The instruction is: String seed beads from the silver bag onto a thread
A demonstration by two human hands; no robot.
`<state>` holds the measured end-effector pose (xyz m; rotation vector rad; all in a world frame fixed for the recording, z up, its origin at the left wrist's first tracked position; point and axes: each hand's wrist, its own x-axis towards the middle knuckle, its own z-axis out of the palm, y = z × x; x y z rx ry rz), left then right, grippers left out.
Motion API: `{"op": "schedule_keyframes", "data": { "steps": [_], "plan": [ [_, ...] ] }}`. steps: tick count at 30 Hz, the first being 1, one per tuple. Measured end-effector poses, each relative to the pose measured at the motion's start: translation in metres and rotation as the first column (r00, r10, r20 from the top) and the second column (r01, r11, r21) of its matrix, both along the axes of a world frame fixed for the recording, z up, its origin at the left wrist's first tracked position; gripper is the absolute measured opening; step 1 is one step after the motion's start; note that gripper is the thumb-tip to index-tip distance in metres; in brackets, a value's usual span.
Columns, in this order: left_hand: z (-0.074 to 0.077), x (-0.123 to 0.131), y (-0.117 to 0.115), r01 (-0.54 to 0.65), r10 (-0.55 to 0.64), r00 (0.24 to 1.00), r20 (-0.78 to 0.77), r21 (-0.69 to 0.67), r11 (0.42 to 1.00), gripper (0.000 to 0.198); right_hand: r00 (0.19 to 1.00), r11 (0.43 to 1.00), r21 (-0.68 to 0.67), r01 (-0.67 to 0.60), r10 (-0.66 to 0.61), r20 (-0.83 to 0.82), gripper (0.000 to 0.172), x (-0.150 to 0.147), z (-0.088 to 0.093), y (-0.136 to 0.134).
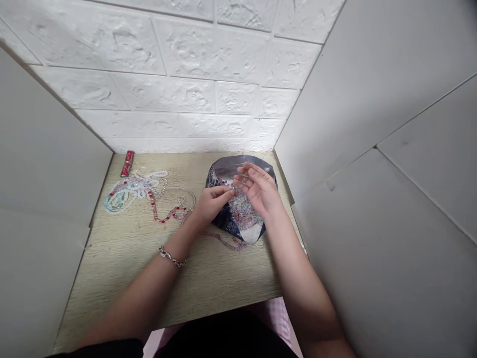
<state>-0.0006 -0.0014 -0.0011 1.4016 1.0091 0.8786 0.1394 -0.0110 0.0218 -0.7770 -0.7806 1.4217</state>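
My left hand (213, 203) is over the left side of a dark blue patterned pouch (226, 224) with a silvery inner side. Its thumb and forefinger are pinched together; what they hold is too small to make out. Facing it, my right hand (260, 191) hangs above the pouch with fingers apart and slightly curled. Loose small beads (240, 206) in mixed pale and pink colours fill the pouch. From under my left forearm, a pinkish bead strand (223, 240) runs along the pouch's front edge.
Left on the wooden tabletop (219, 278) lies a tangle of white and light blue bead strands (128, 191). A red bead strand (154, 209) trails from it. Behind stands a small red cylinder (127, 164). A white brick-patterned wall (194, 94) and side panels (357, 199) enclose the table.
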Motion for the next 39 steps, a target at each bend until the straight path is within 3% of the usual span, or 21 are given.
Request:
{"op": "schedule_keyframes", "data": {
  "steps": [5, 10, 15, 17, 19, 24, 30, 33, 39],
  "plan": [
    [0.001, 0.001, -0.001, -0.004, 0.004, 1.000, 0.002, -0.004, 1.000, 0.020, 0.996, 0.999, -0.040, 0.033, -0.029, 0.083, 0.016, 0.001, -0.004, 0.003],
    [0.003, 0.001, -0.002, 0.008, -0.005, 0.996, 0.085, -0.035, 0.999, 0.020, 0.987, 1.000, -0.016, 0.024, -0.021, 0.160, 0.015, -0.001, 0.003, -0.012],
    [0.025, 0.003, 0.006, 0.230, -0.186, 0.936, 0.298, -0.122, 0.965, 0.035, 0.932, 0.989, 0.089, 0.115, -0.138, 0.335, 0.019, -0.005, 0.021, -0.033],
    [0.041, 0.005, 0.011, 0.324, -0.269, 0.918, 0.293, -0.159, 0.933, 0.049, 0.872, 0.973, 0.160, 0.167, -0.222, 0.437, 0.019, -0.006, 0.032, -0.039],
    [0.059, 0.007, 0.014, 0.330, -0.294, 0.932, 0.212, -0.160, 0.930, 0.055, 0.785, 0.958, 0.238, 0.162, -0.272, 0.557, 0.019, -0.009, 0.045, -0.045],
    [0.095, 0.008, 0.015, 0.262, -0.264, 0.964, -0.025, -0.062, 0.963, 0.038, 0.418, 0.932, 0.359, 0.050, -0.346, 0.840, 0.023, -0.013, 0.077, -0.053],
    [0.113, -0.007, 0.039, 0.400, -0.412, 0.902, -0.129, -0.111, 0.910, 0.025, 0.095, 0.976, 0.125, -0.178, -0.110, 0.989, 0.029, -0.019, 0.110, -0.033],
    [0.124, -0.014, 0.054, 0.421, -0.440, 0.884, -0.158, -0.141, 0.896, 0.022, 0.018, 0.975, 0.043, -0.217, -0.040, 0.999, 0.031, -0.025, 0.124, -0.018],
    [0.133, -0.020, 0.065, 0.355, -0.383, 0.910, -0.159, -0.178, 0.918, 0.016, -0.004, 0.956, 0.033, -0.291, -0.035, 0.999, 0.037, -0.028, 0.134, -0.008]
  ]
}}
